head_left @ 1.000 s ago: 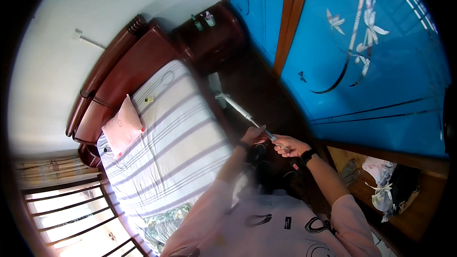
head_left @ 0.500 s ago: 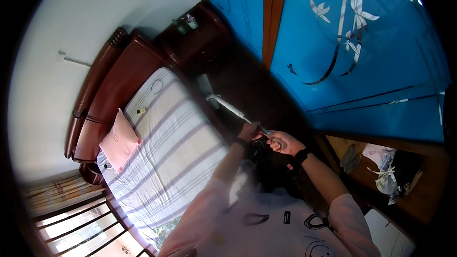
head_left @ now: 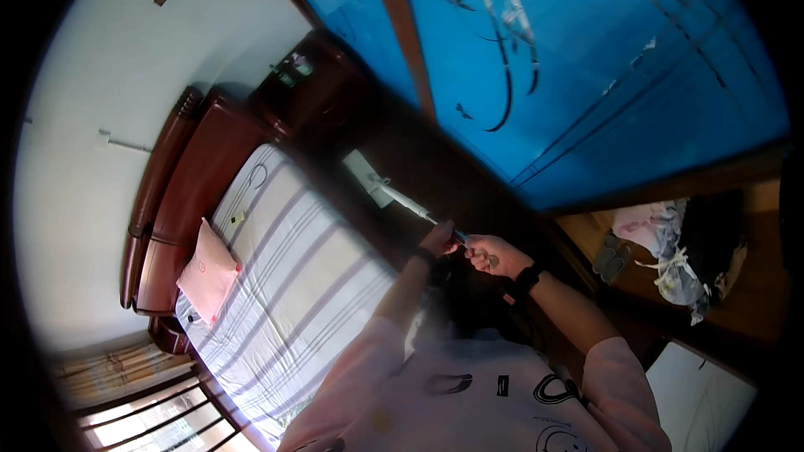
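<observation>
Both my hands are closed round the handle of a white flat mop, which slants away from me to the far left. My left hand grips the shaft farther along. Close behind it, my right hand wraps round the end of the handle. The pale rectangular mop head lies on the dark floor between the bed and the blue wardrobe. Shadow hides part of the floor around it.
To the left is a bed with a striped sheet and a pink pillow. A dark red nightstand with bottles stands at the far end. Blue wardrobe doors rise on the right, near slippers and piled clothes.
My view has turned, so the wardrobe and nightstand sit farther left in the picture. The mop head appears a little lower. Both hands keep their grip on the handle.
</observation>
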`<state>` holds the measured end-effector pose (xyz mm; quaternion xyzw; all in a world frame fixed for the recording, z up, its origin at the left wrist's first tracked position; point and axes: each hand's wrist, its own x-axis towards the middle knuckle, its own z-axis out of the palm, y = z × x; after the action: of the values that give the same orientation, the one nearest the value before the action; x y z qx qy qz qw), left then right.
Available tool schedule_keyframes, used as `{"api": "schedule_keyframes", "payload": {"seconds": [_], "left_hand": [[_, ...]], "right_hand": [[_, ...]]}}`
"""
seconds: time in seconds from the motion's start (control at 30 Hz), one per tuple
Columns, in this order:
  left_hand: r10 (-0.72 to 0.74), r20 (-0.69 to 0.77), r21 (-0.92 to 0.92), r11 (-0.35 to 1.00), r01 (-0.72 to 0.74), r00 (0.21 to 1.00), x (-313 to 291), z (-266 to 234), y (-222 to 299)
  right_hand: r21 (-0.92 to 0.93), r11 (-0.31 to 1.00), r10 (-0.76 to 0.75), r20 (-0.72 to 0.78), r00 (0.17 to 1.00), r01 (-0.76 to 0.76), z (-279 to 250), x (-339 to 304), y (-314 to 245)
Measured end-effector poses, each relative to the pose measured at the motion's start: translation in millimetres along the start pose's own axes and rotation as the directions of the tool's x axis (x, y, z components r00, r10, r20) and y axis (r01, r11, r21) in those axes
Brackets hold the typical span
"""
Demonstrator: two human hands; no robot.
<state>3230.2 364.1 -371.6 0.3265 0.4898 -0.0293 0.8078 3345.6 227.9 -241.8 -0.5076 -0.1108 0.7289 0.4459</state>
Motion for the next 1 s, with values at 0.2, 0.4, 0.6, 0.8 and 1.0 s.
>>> {"api": "schedule_keyframes", "payload": {"seconds": [0.2,0.4,0.6,0.8,1.0], "left_hand": [[-0.207,0.203,0.173,0.97,0.174,0.957,19.0,78.3,-63.8],[-0.343,0.345,0.154,0.939,0.308,0.874,13.4,166.1,-112.9],[-0.377,0.393,0.231,0.923,0.307,0.839,7.5,203.9,-137.0],[-0.37,0.291,0.446,0.868,0.217,0.882,-26.1,201.5,-87.5],[-0.321,0.297,0.479,0.865,0.15,0.899,-6.9,142.9,-63.3]], "right_hand": [[0.528,0.846,0.106,-0.023,0.994,-0.078,-53.9,-94.8,47.2],[0.114,0.969,-0.21,-0.083,0.974,0.219,-110.4,-173.9,101.3],[0.491,0.868,0.024,-0.184,0.983,0.071,-113.4,-228.6,97.2],[0.406,0.913,0.031,-0.148,0.988,0.032,-102.2,-214.0,68.8],[0.182,0.981,-0.045,-0.116,0.992,0.066,-68.8,-159.2,56.7]]}}
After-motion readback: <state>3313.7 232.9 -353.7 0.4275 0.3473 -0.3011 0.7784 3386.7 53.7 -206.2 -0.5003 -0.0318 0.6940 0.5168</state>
